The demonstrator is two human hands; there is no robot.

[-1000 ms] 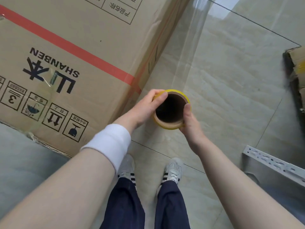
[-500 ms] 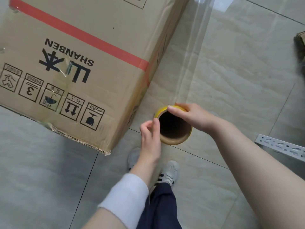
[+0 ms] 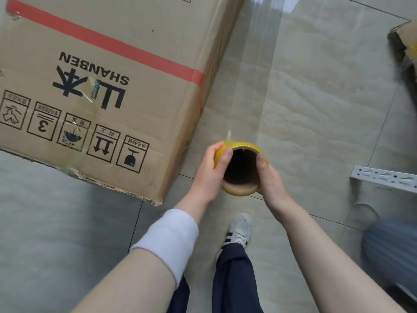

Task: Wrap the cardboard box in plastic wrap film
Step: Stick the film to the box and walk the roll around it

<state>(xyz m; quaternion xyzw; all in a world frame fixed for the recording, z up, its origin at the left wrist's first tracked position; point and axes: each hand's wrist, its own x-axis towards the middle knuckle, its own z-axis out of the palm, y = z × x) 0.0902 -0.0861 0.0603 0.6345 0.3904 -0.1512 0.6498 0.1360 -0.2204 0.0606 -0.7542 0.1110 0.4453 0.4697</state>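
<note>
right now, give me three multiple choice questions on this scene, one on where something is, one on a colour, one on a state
1. Where is the film roll relative to the cardboard box?
A) on top of it
B) just right of its near corner
C) inside it

2. What colour is the stripe across the box?
A) blue
B) green
C) red

3. How is the roll held?
A) both hands grip it
B) one hand alone holds it
C) it lies untouched

Answers:
1 B, the roll is held beside the box, just right of its near corner.
2 C, a red band runs across the box face.
3 A, the left hand and the right hand curl round opposite sides of the roll.
</note>
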